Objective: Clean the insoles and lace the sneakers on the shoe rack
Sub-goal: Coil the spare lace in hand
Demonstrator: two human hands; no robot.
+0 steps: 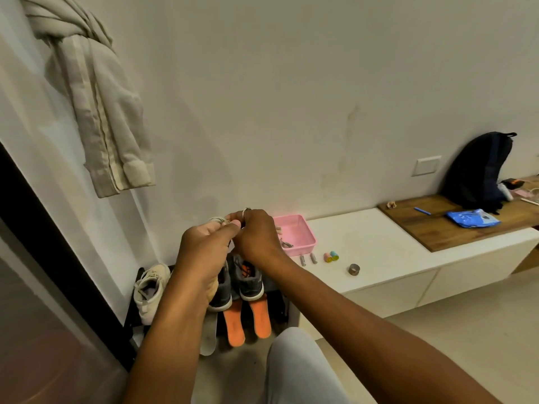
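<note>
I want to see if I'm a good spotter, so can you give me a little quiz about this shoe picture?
1. True or false: the orange insoles are inside the grey sneakers.
2. Which colour is the tray on the white bench? A pink, B green, C black.
3. How many orange insoles lie out?
Key: 1 false, they lie outside the sneakers. 2 A. 3 two.
</note>
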